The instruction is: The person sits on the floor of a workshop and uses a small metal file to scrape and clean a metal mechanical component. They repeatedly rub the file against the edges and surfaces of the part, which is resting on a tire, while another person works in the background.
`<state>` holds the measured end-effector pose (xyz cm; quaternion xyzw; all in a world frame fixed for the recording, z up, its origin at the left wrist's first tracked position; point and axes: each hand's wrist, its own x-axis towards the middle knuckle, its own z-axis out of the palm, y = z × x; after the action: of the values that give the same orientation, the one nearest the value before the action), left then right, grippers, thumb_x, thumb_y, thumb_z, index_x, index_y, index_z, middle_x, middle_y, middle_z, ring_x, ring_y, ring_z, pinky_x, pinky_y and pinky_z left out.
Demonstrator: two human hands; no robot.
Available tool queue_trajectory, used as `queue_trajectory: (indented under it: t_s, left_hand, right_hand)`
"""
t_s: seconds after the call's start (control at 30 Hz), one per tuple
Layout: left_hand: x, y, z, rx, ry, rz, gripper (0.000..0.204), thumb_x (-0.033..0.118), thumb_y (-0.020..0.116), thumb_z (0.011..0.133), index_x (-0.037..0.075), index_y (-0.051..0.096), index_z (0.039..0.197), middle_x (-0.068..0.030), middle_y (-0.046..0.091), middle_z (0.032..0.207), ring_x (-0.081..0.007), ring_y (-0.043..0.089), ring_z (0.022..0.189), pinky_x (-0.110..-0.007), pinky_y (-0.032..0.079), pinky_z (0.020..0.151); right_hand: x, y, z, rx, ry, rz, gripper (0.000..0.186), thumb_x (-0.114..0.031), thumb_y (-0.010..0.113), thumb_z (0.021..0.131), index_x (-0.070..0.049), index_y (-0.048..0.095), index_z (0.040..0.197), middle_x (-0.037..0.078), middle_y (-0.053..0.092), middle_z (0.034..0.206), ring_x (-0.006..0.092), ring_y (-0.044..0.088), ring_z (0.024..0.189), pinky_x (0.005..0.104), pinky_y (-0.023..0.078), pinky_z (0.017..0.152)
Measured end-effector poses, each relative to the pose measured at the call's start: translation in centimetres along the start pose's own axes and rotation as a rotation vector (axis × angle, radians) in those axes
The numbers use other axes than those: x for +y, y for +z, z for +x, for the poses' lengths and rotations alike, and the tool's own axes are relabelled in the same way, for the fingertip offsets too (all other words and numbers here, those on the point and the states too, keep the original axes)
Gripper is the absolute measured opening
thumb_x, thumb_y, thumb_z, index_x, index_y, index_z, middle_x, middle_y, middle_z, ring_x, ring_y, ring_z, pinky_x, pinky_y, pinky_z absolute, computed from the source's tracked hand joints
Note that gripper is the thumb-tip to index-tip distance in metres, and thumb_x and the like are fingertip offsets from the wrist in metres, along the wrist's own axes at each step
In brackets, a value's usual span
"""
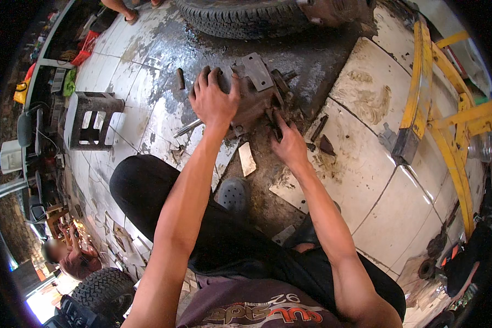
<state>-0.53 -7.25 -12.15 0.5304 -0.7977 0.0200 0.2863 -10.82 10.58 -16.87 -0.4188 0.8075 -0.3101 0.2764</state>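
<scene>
A heavy, rusty metal part (252, 111) lies on the floor in front of me, with a flat grey plate (257, 71) with holes on its top. My left hand (214, 101) grips its left end, thumb and fingers spread around a dark rounded section. At its lower right edge, the fingers of my right hand (290, 145) are curled closed against a dark piece; what exactly they pinch is hidden. A metal rod (188, 128) lies beside my left wrist. Near my right hand are dark metal scraps (327, 145), and a pale flat scrap (247, 159) rests between my forearms.
A large tyre (246, 22) lies at the far side. Yellow metal stands (418, 87) rise on the right. To the left stands a dark-topped stool (95, 117). Another person (74, 254) works at the lower left near sparks, by an upright knobbly tyre (104, 295). A bare foot (130, 16) shows far left.
</scene>
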Motion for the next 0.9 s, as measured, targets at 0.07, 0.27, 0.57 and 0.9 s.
queue_trajectory:
  t_s: [0.07,0.27,0.57,0.9]
  left_hand:
    - [0.0,0.1,0.1,0.004,-0.006,0.012,0.056,0.054,0.060,0.091,0.010,0.066,0.126,-0.0121,0.057,0.140,-0.0307,0.051,0.132,-0.046,0.034,0.111]
    - [-0.3,0.6,-0.1,0.027,0.030,0.070,0.058,0.057,0.059,0.091,0.010,0.067,0.125,-0.0119,0.058,0.139,-0.0314,0.053,0.129,-0.045,0.036,0.109]
    - [0.4,0.2,0.0,-0.007,-0.002,0.049,0.059,0.056,0.059,0.090,0.010,0.065,0.127,-0.0114,0.056,0.141,-0.0292,0.049,0.134,-0.045,0.032,0.113]
    - [-0.1,0.2,0.3,-0.007,-0.005,0.007,0.058,0.052,0.061,0.089,0.009,0.065,0.127,-0.0127,0.056,0.140,-0.0306,0.048,0.134,-0.048,0.031,0.113]
  right_hand:
    - [0.4,0.1,0.0,0.000,-0.014,0.004,0.064,-0.024,0.064,0.090,-0.017,0.045,0.151,0.036,0.054,0.132,0.0498,0.059,0.115,0.0490,0.051,0.095]
    - [0.6,0.3,0.9,0.006,-0.018,-0.005,0.069,-0.018,0.062,0.085,-0.016,0.043,0.151,0.033,0.064,0.116,0.0467,0.063,0.110,0.0503,0.051,0.094]
    - [0.8,-1.1,0.6,-0.122,0.050,0.070,0.065,-0.024,0.066,0.081,-0.011,0.053,0.143,0.030,0.069,0.103,0.0435,0.068,0.098,0.0493,0.053,0.090]
    - [-1.1,-1.0,0.6,-0.136,0.068,-0.111,0.070,-0.023,0.067,0.080,-0.016,0.049,0.147,0.025,0.071,0.096,0.0417,0.069,0.097,0.0508,0.054,0.086]
